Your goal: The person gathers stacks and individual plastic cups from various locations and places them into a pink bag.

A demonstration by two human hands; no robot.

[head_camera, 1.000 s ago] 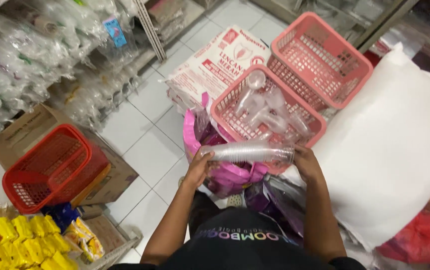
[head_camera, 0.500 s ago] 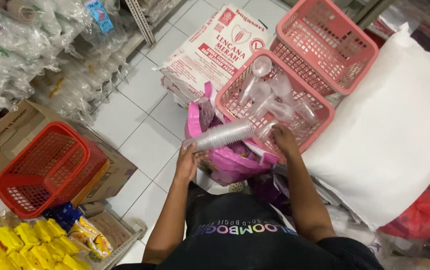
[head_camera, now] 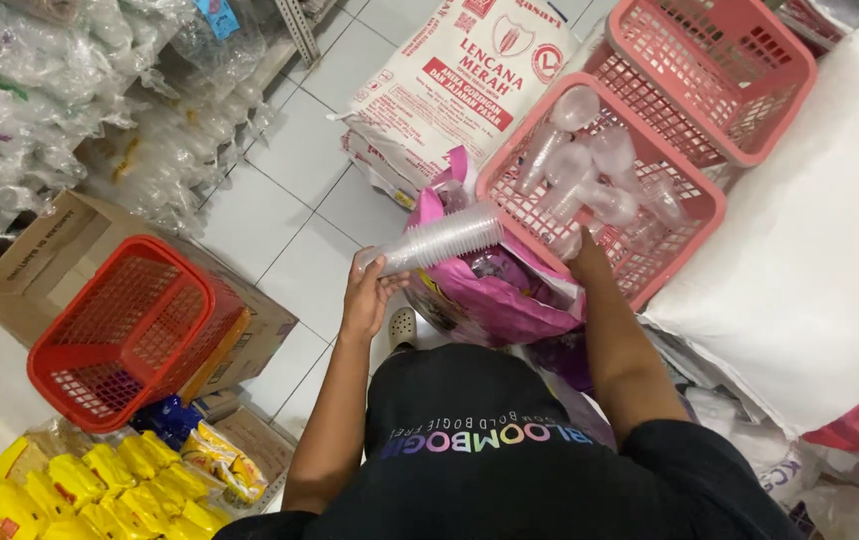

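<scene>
My left hand (head_camera: 367, 292) grips the narrow end of a long stack of clear plastic cups (head_camera: 439, 241), held nearly level over a pink plastic bag (head_camera: 489, 290). My right hand (head_camera: 587, 258) reaches into the near pink basket (head_camera: 697, 205) at its front edge; its fingers are partly hidden, and I cannot tell whether it holds anything. Several loose stacks of clear cups (head_camera: 589, 170) lie in that basket.
A second pink basket (head_camera: 719, 65) stands behind. A white printed sack (head_camera: 459, 85) lies on the tiled floor. A red basket (head_camera: 124, 330) rests on cardboard boxes at left. Bagged clear goods (head_camera: 39, 110) fill the left shelf. Yellow packets (head_camera: 99, 480) sit lower left; a white bag (head_camera: 819, 260) at right.
My right hand let go of the cup stack and moved into the near pink basket. The left hand now holds the stack alone, tilted up at its far end.
</scene>
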